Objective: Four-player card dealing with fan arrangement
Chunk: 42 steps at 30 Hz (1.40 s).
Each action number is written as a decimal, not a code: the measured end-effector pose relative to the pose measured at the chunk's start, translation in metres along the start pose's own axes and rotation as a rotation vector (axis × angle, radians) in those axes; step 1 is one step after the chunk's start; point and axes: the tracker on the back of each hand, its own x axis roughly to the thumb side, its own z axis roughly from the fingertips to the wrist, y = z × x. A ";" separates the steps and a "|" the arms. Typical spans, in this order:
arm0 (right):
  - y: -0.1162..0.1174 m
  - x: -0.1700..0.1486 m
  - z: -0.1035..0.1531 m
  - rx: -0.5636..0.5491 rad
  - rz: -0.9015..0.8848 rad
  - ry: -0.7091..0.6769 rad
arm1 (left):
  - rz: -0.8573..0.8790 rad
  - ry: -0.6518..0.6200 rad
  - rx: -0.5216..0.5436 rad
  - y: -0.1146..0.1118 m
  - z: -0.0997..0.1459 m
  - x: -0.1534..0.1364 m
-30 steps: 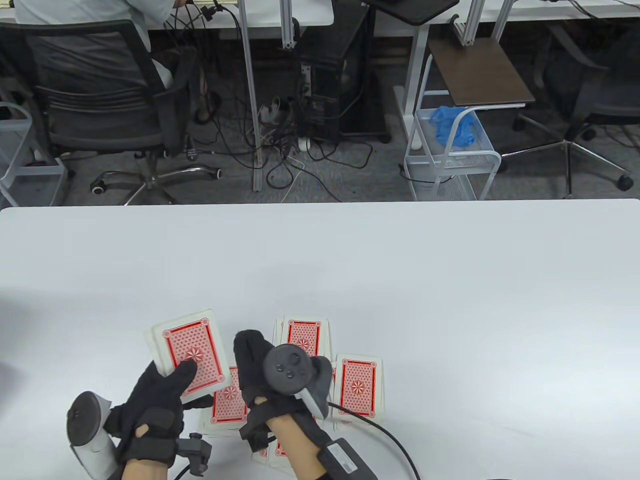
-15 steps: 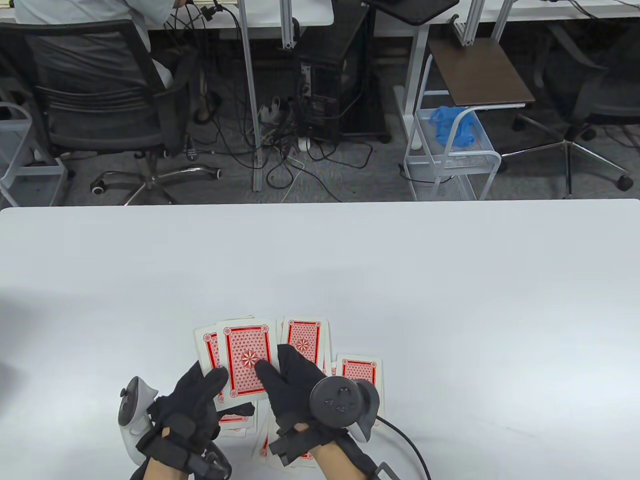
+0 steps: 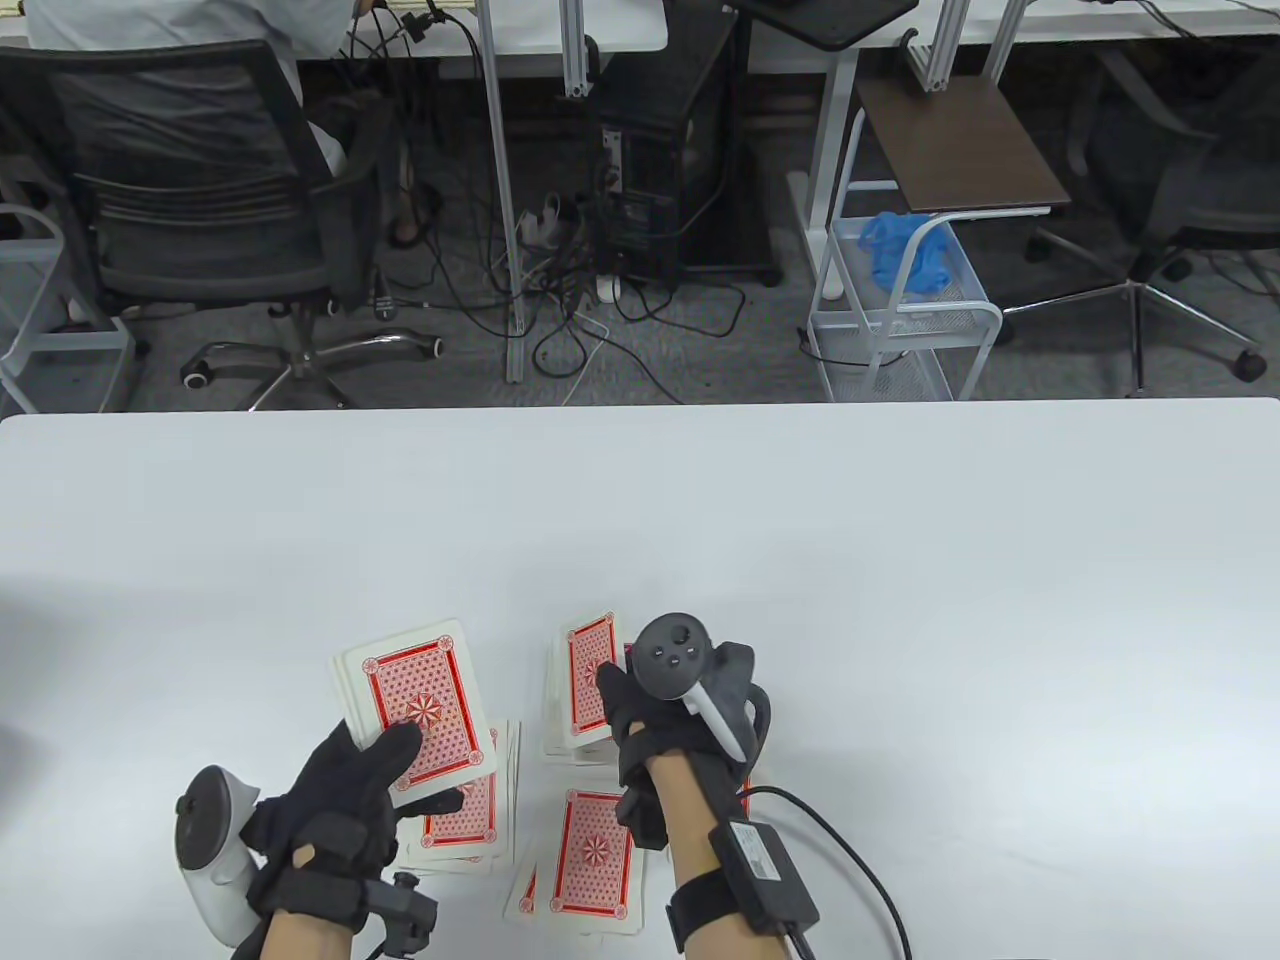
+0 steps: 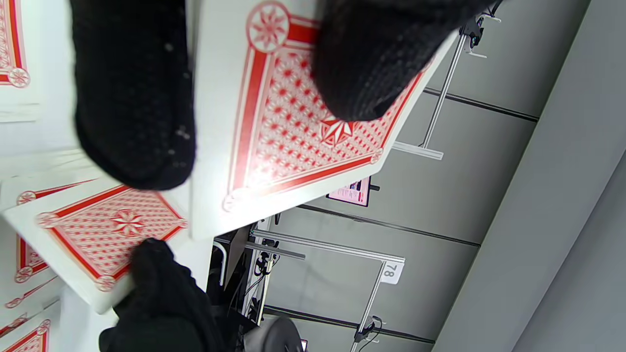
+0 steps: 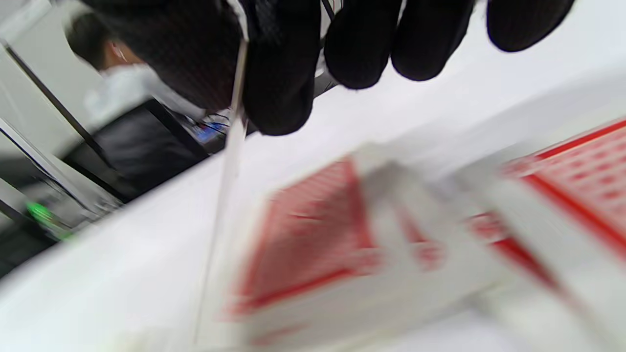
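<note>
Left hand [image 3: 340, 800] grips the deck [image 3: 420, 705] above the table's [image 3: 900, 560] near edge, thumb on top to feed cards, while right hand [image 3: 640, 715] pinches one card [image 3: 590, 665] over the far pile [image 3: 560, 745], apparently dealing it.

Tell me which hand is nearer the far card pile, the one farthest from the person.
Right. The right hand is directly over the far card pile, pinching a card above it; the left hand holds the deck well off to its left.
</note>
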 end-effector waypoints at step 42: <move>-0.047 -0.097 0.068 0.047 -0.243 -0.073 | -0.033 0.038 -0.217 -0.052 -0.003 -0.021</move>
